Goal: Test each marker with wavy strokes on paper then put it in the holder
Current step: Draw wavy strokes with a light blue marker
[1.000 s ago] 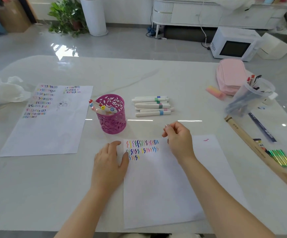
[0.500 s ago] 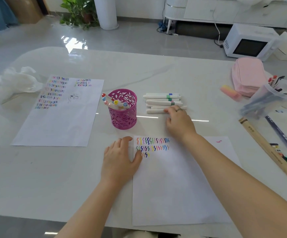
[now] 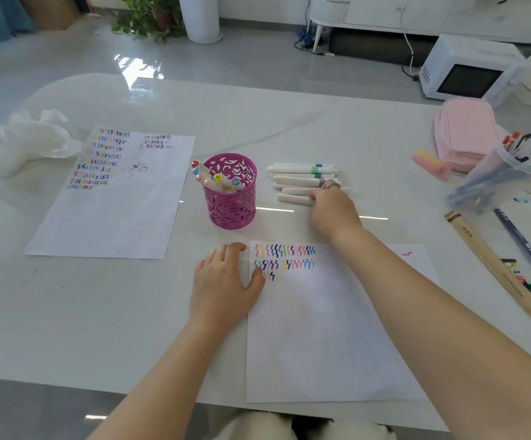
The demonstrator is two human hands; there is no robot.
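Markers (image 3: 296,177) partly hidden under right hand (image 3: 332,206), its grip unclear; left hand (image 3: 223,287) lies flat, thumb on paper (image 3: 321,328).

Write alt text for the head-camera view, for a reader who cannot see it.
A person's right hand rests on a row of white markers on a table; the left hand lies flat on the edge of a sheet bearing coloured wavy strokes. A pink holder of markers stands beside the row.
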